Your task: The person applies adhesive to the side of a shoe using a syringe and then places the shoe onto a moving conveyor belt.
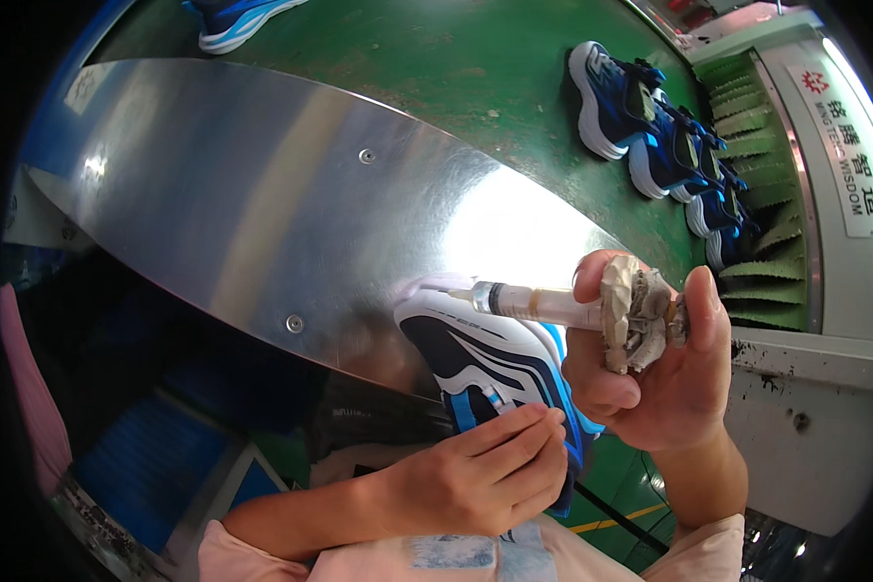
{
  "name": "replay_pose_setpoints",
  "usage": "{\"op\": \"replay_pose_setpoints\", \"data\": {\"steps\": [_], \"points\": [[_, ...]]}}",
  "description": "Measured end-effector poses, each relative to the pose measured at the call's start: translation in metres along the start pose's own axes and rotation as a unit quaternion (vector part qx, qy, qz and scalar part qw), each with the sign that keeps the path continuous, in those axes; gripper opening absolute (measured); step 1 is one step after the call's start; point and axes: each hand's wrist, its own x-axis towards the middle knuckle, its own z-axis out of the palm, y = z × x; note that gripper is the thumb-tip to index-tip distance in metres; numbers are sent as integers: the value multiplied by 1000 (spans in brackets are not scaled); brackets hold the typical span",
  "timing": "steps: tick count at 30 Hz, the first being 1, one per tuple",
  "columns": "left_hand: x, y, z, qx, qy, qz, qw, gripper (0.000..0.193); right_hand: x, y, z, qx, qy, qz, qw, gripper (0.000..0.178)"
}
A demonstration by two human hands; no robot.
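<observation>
A running shoe [485,339] leans on the near edge of a metal plate, its white, navy and blue patterned sole facing up. My right hand [650,359] is closed around a syringe [538,303] with yellowed, crumpled wrapping [635,315] about its rear end. My thumb stands up beside that end. The syringe's tip points left, at the sole's far rim; whether it touches cannot be told. Across the lower part of the shoe lies my left hand [500,466], fingertips pinched together over the sole. What they hold, if anything, is hidden.
The curved metal plate [194,194] with screw heads borders a green conveyor belt [475,87]. Several blue shoes [611,102] stand in a row at the right, by a machine opening with green strip curtains [752,184]. Another shoe [238,24] is at the far left.
</observation>
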Motion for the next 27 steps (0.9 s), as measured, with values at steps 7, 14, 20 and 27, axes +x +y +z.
{"op": "replay_pose_setpoints", "data": {"steps": [7,14,20,27], "points": [[-4,0,2,-13,9,2,1000,17,16,-4,9,-98,31,35,994,68],[-5,-3,0,-33,10,5,999,18,11,-8,27,-211,68,-4,975,73],[-2,-2,-7,-31,-23,-3,999,17,-35,-2,-2,-128,39,-37,990,71],[0,2,-5,-23,2,-18,1000,13,-82,33,-19,-93,129,-77,984,81]]}}
